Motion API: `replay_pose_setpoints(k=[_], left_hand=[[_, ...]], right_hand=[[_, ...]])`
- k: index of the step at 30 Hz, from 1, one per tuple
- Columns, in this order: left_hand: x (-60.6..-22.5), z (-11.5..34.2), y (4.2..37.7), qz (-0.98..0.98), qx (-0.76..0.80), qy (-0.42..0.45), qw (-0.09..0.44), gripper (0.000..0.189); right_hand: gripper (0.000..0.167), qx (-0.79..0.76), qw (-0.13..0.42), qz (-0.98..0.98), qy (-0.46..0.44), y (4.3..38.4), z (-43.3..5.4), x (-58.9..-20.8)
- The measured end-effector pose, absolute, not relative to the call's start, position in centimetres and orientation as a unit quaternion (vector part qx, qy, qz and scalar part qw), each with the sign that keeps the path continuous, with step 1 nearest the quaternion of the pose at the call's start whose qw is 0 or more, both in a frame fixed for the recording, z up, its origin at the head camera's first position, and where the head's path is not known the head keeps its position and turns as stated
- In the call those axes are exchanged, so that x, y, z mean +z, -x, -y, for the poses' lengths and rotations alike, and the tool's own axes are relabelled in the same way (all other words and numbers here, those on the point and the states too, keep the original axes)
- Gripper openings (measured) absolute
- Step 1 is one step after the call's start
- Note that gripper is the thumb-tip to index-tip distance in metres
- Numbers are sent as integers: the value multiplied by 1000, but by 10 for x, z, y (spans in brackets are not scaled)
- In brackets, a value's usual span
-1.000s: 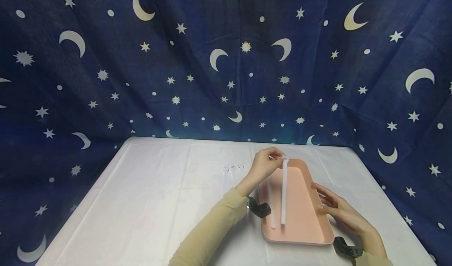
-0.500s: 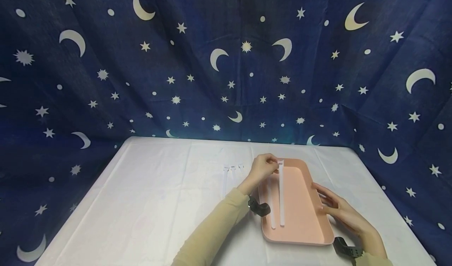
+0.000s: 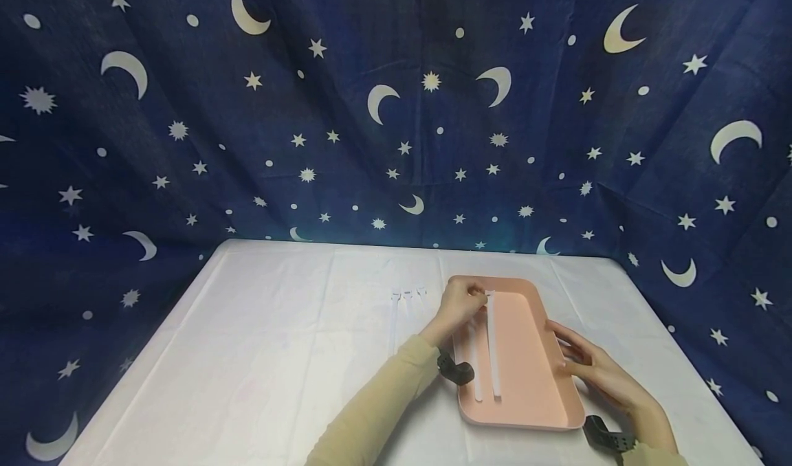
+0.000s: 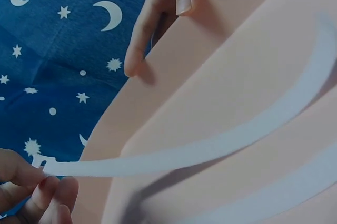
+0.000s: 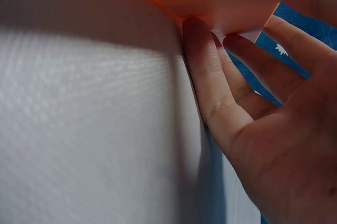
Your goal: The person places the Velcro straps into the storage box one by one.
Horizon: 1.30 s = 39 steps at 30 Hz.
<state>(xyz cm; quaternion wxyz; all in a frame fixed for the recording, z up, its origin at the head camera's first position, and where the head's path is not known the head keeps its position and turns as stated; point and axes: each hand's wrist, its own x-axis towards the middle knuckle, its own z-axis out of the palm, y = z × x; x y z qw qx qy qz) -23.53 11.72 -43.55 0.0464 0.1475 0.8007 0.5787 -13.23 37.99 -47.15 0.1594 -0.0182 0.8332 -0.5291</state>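
My left hand (image 3: 459,306) pinches the slotted end of a white strap (image 3: 493,349) at the far left part of the peach tray (image 3: 535,383). In the left wrist view this strap (image 4: 174,163) bows down from the fingertips toward the tray floor, casting a shadow. Beside it lies a second white strap (image 3: 477,373) inside the tray, partly hidden by the hand. My right hand (image 3: 603,373) holds the tray's right side, thumb at the rim; the right wrist view shows its fingers (image 5: 208,66) against the tray's outer wall.
Several more white straps (image 3: 394,315) with slotted heads lie on the white-covered table (image 3: 247,356), left of the tray and partly behind the left forearm. A dark blue curtain (image 3: 346,108) with moons and stars hangs behind the table.
My left hand has lowered the strap and brought it slightly left and nearer, closer beside the strap lying in the tray. The right hand stays at the tray's side.
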Motion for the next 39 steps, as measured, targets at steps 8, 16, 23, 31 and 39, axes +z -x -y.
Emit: replay_pose_setpoints(k=[8,16,23,31,39], left_hand=[[-441,-119,235,-837,527,-147,26,9],[-442,-117,234,-861,481,-161,29,11],[-444,-115,234,-862,470,-191,16,15],[-445,-115,235,-863,462,-202,19,19],[-443,-112,233,-842,495,-210,29,19]], right_hand=[[81,-529,159,-834,16,132,-378,-471],[82,-534,162,-830,10,132,-378,-471],[82,-531,163,-832,10,132,-378,-470],[83,-535,163,-829,16,132,-379,-471],[82,-538,159,-828,21,132,-381,-471]])
